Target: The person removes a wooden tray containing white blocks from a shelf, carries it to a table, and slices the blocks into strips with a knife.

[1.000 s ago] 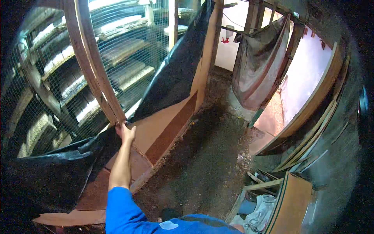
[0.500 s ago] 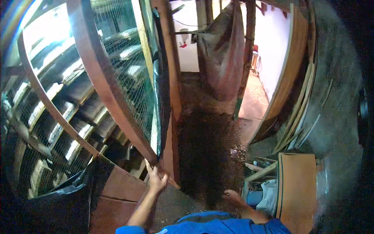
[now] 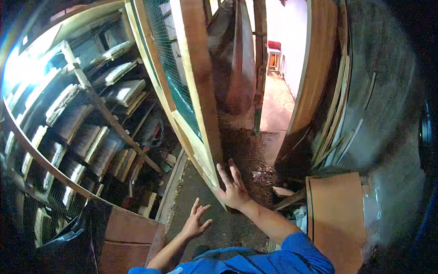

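Note:
A tall wooden-framed door with wire mesh (image 3: 199, 153) stands swung out in front of me, its lower corner close to my hands. My right hand (image 3: 235, 191) lies against its edge, fingers spread. A little lower and to the left, my left hand (image 3: 196, 222) hangs in the air with its fingers apart, holding nothing. Past the doorway on the left, racks hold several stacked wooden boards or trays (image 3: 93, 141); what they carry is too dim to tell.
A low reddish panel (image 3: 127, 228) and black plastic sheet (image 3: 93, 223) edge the doorway on the left. To the right stand a tan board (image 3: 337, 214) and leaning wooden strips (image 3: 337, 109). A dark cloth (image 3: 235, 68) hangs ahead, beside a bright passage with a red-topped stool (image 3: 273, 55).
The mesh door has swung open to the right, uncovering the racks. My left hand has let go of the door frame, and my right hand has come up onto the door edge.

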Demonstrator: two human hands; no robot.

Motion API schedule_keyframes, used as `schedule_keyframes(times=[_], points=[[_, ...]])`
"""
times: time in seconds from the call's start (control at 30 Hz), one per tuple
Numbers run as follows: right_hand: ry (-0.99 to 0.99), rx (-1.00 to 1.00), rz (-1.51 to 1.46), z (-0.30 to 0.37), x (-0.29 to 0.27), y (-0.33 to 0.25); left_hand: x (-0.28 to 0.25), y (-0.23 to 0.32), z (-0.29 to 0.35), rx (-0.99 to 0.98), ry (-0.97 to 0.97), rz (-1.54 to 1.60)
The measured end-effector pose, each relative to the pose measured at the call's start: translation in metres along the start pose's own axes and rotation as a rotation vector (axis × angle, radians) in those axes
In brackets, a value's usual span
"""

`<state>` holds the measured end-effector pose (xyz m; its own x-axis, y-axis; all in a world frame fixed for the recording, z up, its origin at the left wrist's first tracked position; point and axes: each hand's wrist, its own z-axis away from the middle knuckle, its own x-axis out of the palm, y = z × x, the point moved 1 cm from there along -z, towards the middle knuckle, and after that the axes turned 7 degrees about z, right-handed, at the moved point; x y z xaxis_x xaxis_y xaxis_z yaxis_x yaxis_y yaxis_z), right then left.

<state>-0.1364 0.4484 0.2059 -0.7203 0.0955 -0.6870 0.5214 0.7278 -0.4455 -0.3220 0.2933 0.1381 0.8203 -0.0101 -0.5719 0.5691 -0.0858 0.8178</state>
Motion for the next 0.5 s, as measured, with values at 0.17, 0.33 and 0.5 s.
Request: schedule_keyframes(times=[0.17,0.33,0.5], points=[[0.003,0.190,0.020,-0.020,0.014,0.061,0.001,-0.035,0.006,-0.144,-0.008,-0.090],[0.192,0.230,0.066,-0.055,0.011,0.112,0.000,-0.092,-0.002,-0.328,-0.016,0.028],[0.257,0.432,0.173,-0.102,0.003,0.170,-0.005,-0.144,-0.053,-0.361,-0.028,0.072]])
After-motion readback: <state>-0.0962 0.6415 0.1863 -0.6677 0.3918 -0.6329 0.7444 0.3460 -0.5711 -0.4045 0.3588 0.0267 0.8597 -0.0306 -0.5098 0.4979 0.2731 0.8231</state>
